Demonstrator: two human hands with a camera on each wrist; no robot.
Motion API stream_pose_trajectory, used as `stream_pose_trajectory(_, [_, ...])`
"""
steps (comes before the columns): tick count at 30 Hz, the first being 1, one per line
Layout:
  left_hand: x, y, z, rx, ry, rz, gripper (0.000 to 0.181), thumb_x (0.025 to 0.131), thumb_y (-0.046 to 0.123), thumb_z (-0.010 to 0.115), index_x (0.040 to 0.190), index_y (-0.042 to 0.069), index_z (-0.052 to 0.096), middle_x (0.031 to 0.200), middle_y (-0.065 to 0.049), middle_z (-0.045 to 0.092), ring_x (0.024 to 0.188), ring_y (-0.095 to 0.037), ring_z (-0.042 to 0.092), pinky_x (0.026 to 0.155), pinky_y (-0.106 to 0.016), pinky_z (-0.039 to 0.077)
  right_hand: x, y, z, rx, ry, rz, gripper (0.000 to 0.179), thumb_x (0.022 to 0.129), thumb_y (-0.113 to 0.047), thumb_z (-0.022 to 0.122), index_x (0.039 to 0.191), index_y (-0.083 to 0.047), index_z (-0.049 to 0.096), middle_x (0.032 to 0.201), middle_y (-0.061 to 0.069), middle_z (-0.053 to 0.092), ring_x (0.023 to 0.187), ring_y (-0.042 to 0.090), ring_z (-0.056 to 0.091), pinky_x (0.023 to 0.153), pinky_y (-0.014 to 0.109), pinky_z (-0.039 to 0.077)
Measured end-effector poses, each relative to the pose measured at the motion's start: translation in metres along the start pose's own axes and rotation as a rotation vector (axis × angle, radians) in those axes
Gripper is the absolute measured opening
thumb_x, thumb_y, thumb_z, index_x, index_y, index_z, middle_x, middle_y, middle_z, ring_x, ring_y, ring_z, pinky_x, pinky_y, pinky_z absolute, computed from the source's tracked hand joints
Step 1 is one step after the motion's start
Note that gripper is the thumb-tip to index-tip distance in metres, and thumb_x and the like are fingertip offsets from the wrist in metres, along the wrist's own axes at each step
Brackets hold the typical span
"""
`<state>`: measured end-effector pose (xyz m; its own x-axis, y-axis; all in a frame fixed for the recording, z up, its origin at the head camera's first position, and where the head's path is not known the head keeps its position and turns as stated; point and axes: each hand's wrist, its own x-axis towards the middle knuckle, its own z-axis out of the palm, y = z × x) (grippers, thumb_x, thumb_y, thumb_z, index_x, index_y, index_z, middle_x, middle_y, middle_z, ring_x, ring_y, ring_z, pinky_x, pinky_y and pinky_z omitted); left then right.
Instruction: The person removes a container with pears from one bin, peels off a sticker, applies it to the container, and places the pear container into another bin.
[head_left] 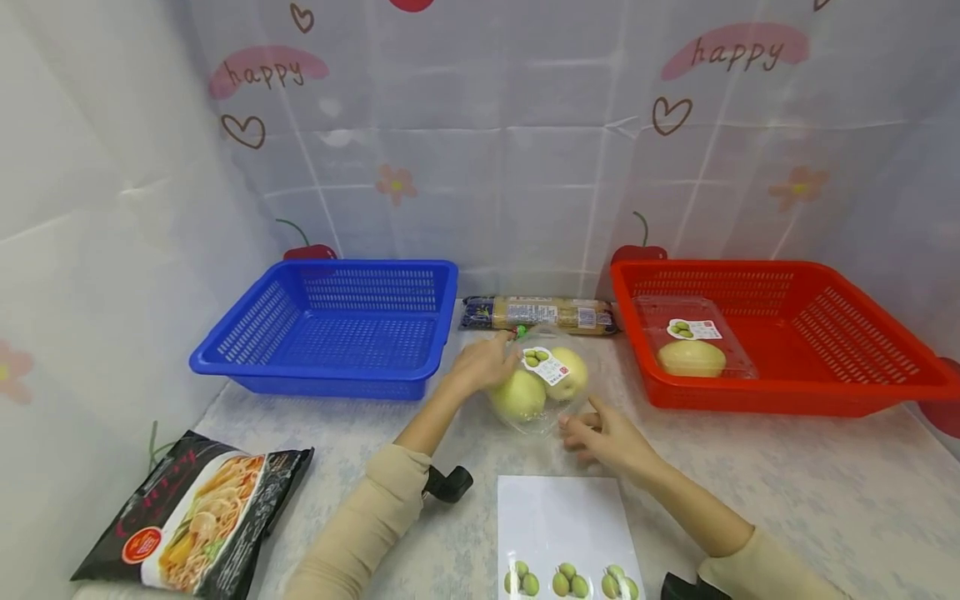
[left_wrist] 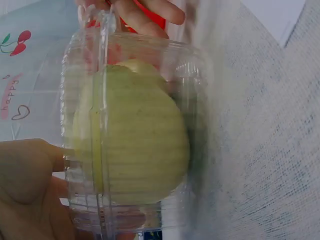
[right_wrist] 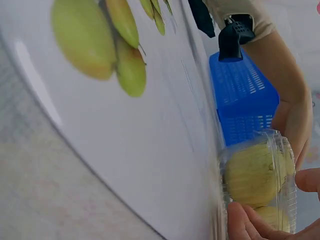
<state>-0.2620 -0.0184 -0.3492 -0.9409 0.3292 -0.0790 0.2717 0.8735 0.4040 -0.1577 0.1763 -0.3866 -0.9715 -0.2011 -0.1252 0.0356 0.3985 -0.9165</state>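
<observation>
A clear plastic clamshell box [head_left: 553, 407] holds pale yellow-green fruits [head_left: 519, 395], with a white label on its lid. My left hand [head_left: 483, 364] grips the box at its far left side; in the left wrist view part of that hand [left_wrist: 27, 185] is seen through or behind the plastic. My right hand [head_left: 611, 442] is at the near right corner, fingers loosely bent. In the right wrist view its thumb and fingers [right_wrist: 240, 222] spread about the box's edge; whether they press on it is hard to tell.
A blue basket [head_left: 322, 383] stands at left, a red basket [head_left: 757, 400] at right with another fruit box [head_left: 693, 354] inside. Behind lies a long noodle-like packet [head_left: 540, 314]. A black food bag [head_left: 198, 517] lies front left; a white sheet with fruit pictures [head_left: 562, 517] lies in front.
</observation>
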Motion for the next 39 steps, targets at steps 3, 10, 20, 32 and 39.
stream_pose_trajectory(3, [-0.005,0.002,-0.003,0.0,-0.045,0.01,0.055,0.1,0.035,0.041,0.147,0.008,0.03,0.135,-0.018,0.051,0.102,-0.032,0.059,0.077,-0.04,0.049,0.005,-0.001,-0.004,0.014,0.013,0.026,0.064,0.095,-0.029,0.055,0.136,0.012,0.027,0.109,0.027,0.062,0.081,0.029,0.067,0.068,0.038,0.056])
stream_pose_trajectory(10, [-0.019,0.005,-0.009,-0.073,-0.143,0.04,0.06,0.101,0.026,0.042,0.15,0.003,0.017,0.1,-0.019,0.065,0.051,-0.022,0.063,0.055,-0.034,0.053,0.015,-0.005,-0.013,0.015,0.09,0.016,0.063,0.091,-0.025,0.061,0.134,0.013,0.033,0.097,0.017,0.056,0.073,0.019,0.058,0.067,0.035,0.054])
stream_pose_trajectory(20, [-0.034,-0.004,-0.016,-0.277,-0.211,0.143,0.086,0.091,0.023,0.063,0.15,-0.001,0.005,0.087,-0.019,0.062,0.051,-0.021,0.059,0.063,-0.044,0.055,0.017,-0.006,-0.021,0.077,0.095,-0.001,0.073,0.086,-0.019,0.067,0.139,0.014,0.03,0.099,0.015,0.053,0.071,0.014,0.053,0.066,0.03,0.052])
stream_pose_trajectory(32, [-0.052,-0.007,-0.034,-0.499,-0.225,0.131,0.096,0.082,0.017,0.074,0.151,0.004,0.009,0.136,-0.036,0.036,0.06,-0.022,0.064,0.075,-0.037,0.054,0.009,-0.018,-0.025,-0.002,0.106,-0.123,0.068,0.089,-0.02,0.065,0.14,0.013,0.032,0.108,0.021,0.055,0.079,0.018,0.06,0.067,0.032,0.053])
stream_pose_trajectory(39, [-0.056,-0.007,-0.045,-0.549,-0.216,0.152,0.099,0.078,0.017,0.078,0.151,0.009,0.011,0.124,-0.032,0.043,0.066,-0.032,0.067,0.082,-0.041,0.05,0.004,-0.033,-0.033,-0.057,0.114,-0.162,0.067,0.09,-0.023,0.064,0.14,0.011,0.034,0.114,0.025,0.056,0.082,0.023,0.063,0.071,0.038,0.055])
